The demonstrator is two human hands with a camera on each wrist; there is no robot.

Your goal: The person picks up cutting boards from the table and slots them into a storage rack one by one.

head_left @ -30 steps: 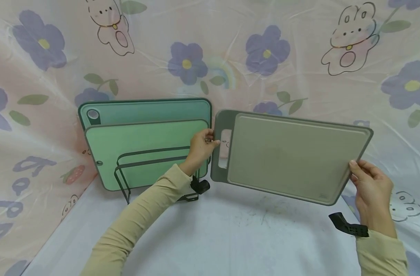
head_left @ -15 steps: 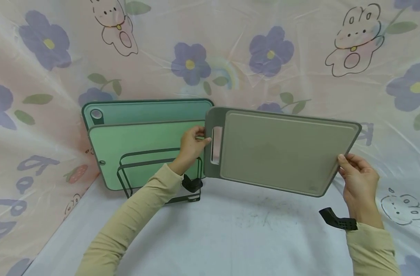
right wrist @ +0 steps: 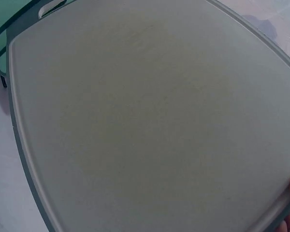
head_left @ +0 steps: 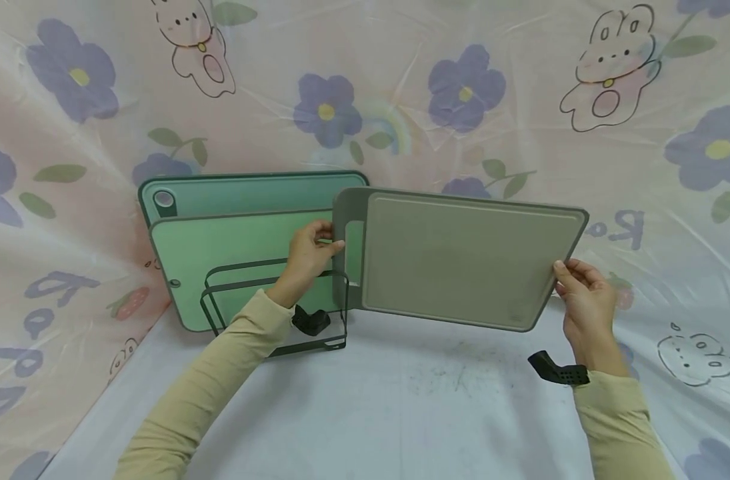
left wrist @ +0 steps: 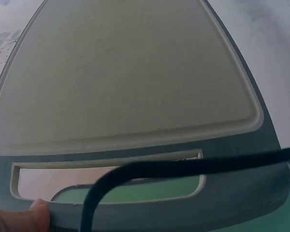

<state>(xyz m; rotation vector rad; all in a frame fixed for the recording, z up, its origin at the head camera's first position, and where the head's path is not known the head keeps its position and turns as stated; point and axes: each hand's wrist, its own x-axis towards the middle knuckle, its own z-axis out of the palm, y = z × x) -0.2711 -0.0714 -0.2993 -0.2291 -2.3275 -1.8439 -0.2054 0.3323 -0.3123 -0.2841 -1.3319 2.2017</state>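
Between both hands a grey-green cutting board [head_left: 461, 260] is held up on its long side, its left end overlapping the rack's right end. My left hand [head_left: 307, 253] pinches the handle end beside the slot; in the left wrist view its thumb [left wrist: 38, 215] lies by the slot's edge. At the far right edge my right hand [head_left: 587, 300] grips the board, thumb in front. A black wire rack [head_left: 245, 287] holds a light green cutting board [head_left: 221, 247] and, behind that, a taller teal cutting board [head_left: 257, 190]. The rack's bar [left wrist: 150, 169] crosses before the slot in the left wrist view.
A white tabletop [head_left: 401, 400] lies under everything, with faint dark marks right of the rack. A printed cloth [head_left: 401, 87] with flowers and bunnies hangs behind and at the left. Both wrists wear black camera mounts [head_left: 311, 321].
Both hands have carried the grey-green board leftward, so its handle end now lies in front of the light green board's right part. The rack and its boards stay put.
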